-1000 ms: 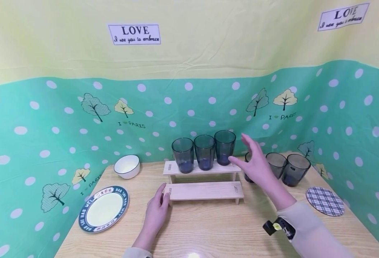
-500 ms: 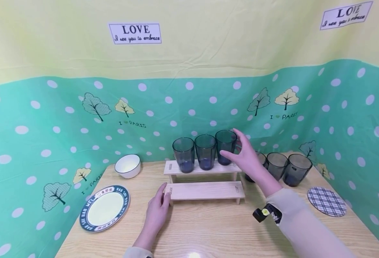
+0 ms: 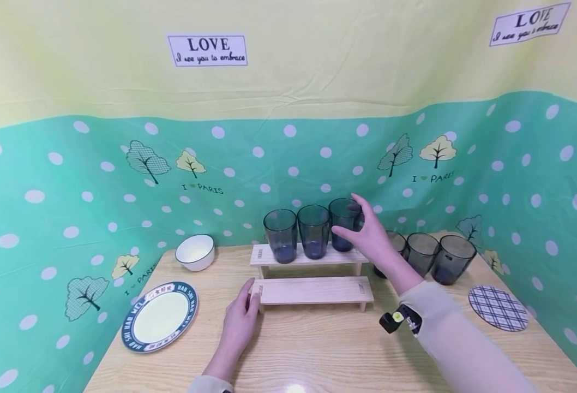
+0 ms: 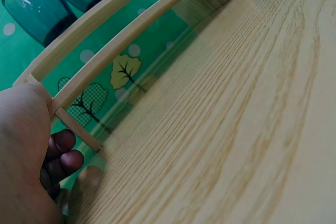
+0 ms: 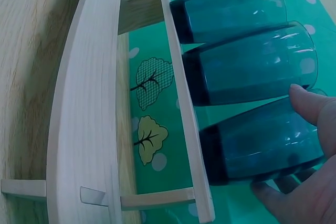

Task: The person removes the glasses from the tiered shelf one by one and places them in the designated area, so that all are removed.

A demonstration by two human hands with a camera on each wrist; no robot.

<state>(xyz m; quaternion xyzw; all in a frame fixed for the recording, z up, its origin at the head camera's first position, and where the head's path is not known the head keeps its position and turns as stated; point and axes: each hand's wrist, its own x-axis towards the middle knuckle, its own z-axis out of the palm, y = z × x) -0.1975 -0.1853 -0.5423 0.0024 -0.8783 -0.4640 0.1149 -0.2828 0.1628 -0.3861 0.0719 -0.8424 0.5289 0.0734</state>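
Three dark blue-tinted drinking glasses stand upright in a row on the upper tier of a two-tier wooden rack [image 3: 313,290]. My right hand [image 3: 373,237] curls round the right glass [image 3: 342,214], thumb on the near side and fingers on its far right side. In the right wrist view that glass [image 5: 262,142] still sits on the upper board, close to the middle glass [image 5: 252,66]. The left glass [image 3: 281,234] stands at the other end of the row. My left hand [image 3: 238,325] holds the left end of the lower tier, its fingers [image 4: 63,163] curled beside the short leg.
Several more items stand around: three dark tinted glasses [image 3: 422,252] right of the rack, partly behind my right forearm, and a plaid round mat [image 3: 498,308] near the right edge. At left are a white bowl [image 3: 195,252] and a blue-rimmed plate [image 3: 160,317]. A patterned curtain [image 3: 288,158] hangs close behind.
My right hand has moved left, from beside the rack to the right glass, and its fingers have come round it. The left hand stays at the rack's left end.
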